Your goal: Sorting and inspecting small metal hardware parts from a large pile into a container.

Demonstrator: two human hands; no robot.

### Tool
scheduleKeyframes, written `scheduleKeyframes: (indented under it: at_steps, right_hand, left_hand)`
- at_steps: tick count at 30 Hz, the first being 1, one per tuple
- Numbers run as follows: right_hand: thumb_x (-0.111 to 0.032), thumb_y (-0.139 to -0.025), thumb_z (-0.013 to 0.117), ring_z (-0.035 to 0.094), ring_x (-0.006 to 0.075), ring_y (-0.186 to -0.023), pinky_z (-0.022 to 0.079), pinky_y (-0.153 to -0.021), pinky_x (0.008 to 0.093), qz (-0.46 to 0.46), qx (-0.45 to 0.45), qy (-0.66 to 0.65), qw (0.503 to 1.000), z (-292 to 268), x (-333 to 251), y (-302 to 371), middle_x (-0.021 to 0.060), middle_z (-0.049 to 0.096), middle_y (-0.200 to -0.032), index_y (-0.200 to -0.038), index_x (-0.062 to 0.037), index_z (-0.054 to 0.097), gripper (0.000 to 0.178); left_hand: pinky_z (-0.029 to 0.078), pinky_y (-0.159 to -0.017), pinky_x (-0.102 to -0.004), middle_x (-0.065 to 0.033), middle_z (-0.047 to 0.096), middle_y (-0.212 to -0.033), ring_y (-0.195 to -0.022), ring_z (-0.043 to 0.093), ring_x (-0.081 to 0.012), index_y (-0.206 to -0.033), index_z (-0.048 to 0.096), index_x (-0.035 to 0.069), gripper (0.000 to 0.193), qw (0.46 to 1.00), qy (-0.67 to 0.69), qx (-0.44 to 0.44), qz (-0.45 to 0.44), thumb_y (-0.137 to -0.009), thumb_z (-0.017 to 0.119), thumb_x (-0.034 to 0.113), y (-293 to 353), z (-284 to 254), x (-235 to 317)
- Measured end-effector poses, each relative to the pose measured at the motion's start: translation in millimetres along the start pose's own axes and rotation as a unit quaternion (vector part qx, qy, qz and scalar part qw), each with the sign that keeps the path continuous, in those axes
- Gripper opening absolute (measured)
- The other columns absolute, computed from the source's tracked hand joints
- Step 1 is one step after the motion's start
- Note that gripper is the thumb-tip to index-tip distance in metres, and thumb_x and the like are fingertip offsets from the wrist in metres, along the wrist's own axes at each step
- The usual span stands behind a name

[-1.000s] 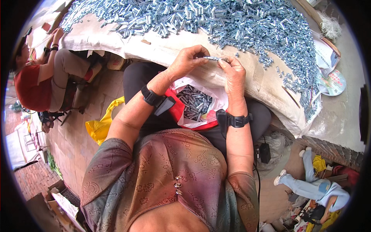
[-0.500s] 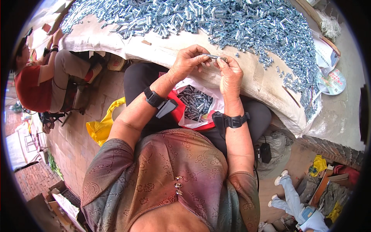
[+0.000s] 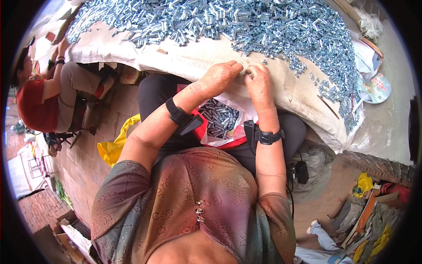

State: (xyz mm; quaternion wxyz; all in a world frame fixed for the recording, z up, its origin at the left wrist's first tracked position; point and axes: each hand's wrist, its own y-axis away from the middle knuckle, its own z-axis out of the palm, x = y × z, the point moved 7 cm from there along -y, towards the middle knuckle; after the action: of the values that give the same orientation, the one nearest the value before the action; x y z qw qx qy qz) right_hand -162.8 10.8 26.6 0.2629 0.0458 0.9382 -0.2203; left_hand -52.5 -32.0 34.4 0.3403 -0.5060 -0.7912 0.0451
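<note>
Over the near edge of the pale cloth (image 3: 176,59), my left hand (image 3: 221,79) and my right hand (image 3: 258,83) come close together. The fingers of both hands are curled into a pinch, and whatever lies between them is hidden. Beyond them spreads a big heap of shiny, bluish metal sleeves (image 3: 189,22). Small nut-like metal pieces (image 3: 295,65) lie scattered along its near right side. Below my wrists, a red bag with a white plastic liner (image 3: 226,141) sits in my lap, holding many darker metal pieces (image 3: 217,118).
A person in a red top (image 3: 37,103) sits at the left by the same cloth. A yellow bag (image 3: 113,147) lies beside my left arm. At right are a round fan (image 3: 376,90), a thin stick (image 3: 327,107) and a black box with a cable (image 3: 301,171).
The small metal cylinder seen between my fingertips is now hidden. My left hand has turned its back upward, and my right fingers have curled. The person at lower right has shifted lower.
</note>
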Motion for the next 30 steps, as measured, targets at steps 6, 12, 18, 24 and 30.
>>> scheduleKeyframes:
  at_steps: [6,12,18,24,30]
  right_hand:
    - [-0.012,-0.074,0.063,0.052,0.0286,-0.095,0.045,-0.082,0.0376,0.002,0.111,0.163,0.98,-22,21,-5,0.0088,0.058,-0.099,-0.098,-0.0054,0.058,0.026]
    - [-0.014,-0.078,0.058,0.055,0.0249,-0.089,0.047,-0.074,0.0368,0.011,0.07,0.193,0.979,-17,25,-10,0.0066,0.059,-0.092,-0.088,-0.0079,0.058,0.011]
    - [-0.014,-0.078,0.057,0.056,0.0234,-0.087,0.048,-0.071,0.0352,0.022,0.069,0.195,0.978,-17,27,-13,0.0057,0.059,-0.09,-0.084,-0.0089,0.056,0.008]
    - [-0.011,-0.078,0.053,0.056,0.0225,-0.085,0.048,-0.07,0.0349,0.008,0.075,0.211,0.975,-16,17,-19,0.005,0.058,-0.087,-0.085,-0.0095,0.056,0.008]
    - [-0.007,-0.075,0.052,0.056,0.0233,-0.083,0.047,-0.069,0.0357,-0.014,0.079,0.189,0.979,-10,21,-22,0.0054,0.057,-0.083,-0.085,-0.0096,0.056,0.011]
  left_hand:
    - [0.048,-0.063,-0.0377,-0.0145,0.055,-0.078,-0.071,0.059,-0.032,-0.089,0.049,0.002,0.01,0.999,-0.038,-0.015,0.019,-0.078,0.05,0.002,-6,7,2]
    - [0.049,-0.058,-0.027,-0.0074,0.06,-0.076,-0.062,0.058,-0.0138,-0.09,0.051,0.001,0.017,0.943,0.249,0.087,-0.203,-0.078,0.04,0.0,-19,-29,-57]
    - [0.047,-0.062,-0.0333,-0.0115,0.062,-0.08,-0.068,0.061,-0.0241,-0.093,0.058,0.003,0.015,0.98,0.002,0.177,-0.09,-0.079,0.056,0.009,-62,-47,-82]
    - [0.047,-0.071,-0.039,-0.0115,0.061,-0.087,-0.08,0.06,-0.0298,-0.097,0.058,0.007,0.025,0.978,-0.112,0.071,-0.161,-0.076,0.064,0.018,-82,-18,-98]
    - [0.047,-0.069,-0.0382,-0.0094,0.059,-0.091,-0.081,0.059,-0.0299,-0.097,0.057,0.009,0.022,0.984,-0.134,0.083,-0.088,-0.076,0.062,0.012,-83,-12,-84]
